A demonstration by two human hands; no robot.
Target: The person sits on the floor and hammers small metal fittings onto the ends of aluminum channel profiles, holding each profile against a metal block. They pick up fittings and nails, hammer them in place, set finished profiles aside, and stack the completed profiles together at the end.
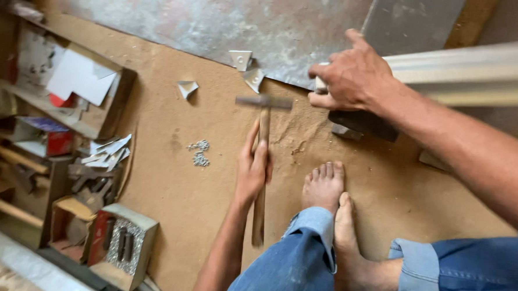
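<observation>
Far left of the frame, a jumble of open wooden boxes holds white paper, scraps and tools, and at the lower left sits a small cardboard box with dark metal pieces inside. Just right of those, on the tan fibreboard floor, a little heap of small grey nails lies loose. Above it, three folded silvery metal corner pieces rest near the edge of a large mottled grey metal sheet that fills the upper middle of the frame.

Centre frame now: the left hand is wrapped around the wooden handle of a hammer with a dark metal head, fingers closed on the upper shaft. The head points toward the top of the frame, just short of the sheet's edge, and the handle's tail runs down toward the bottom of the frame.

Right of that, two bare feet cross on the floor, with rolled blue denim cuffs behind them.

Upper right: the right hand is clenched around a pale, narrow object, knuckles up; what exactly it is, I cannot tell. A dark flat block lies just under it, and a long pale metal profile stretches off the right edge.
</observation>
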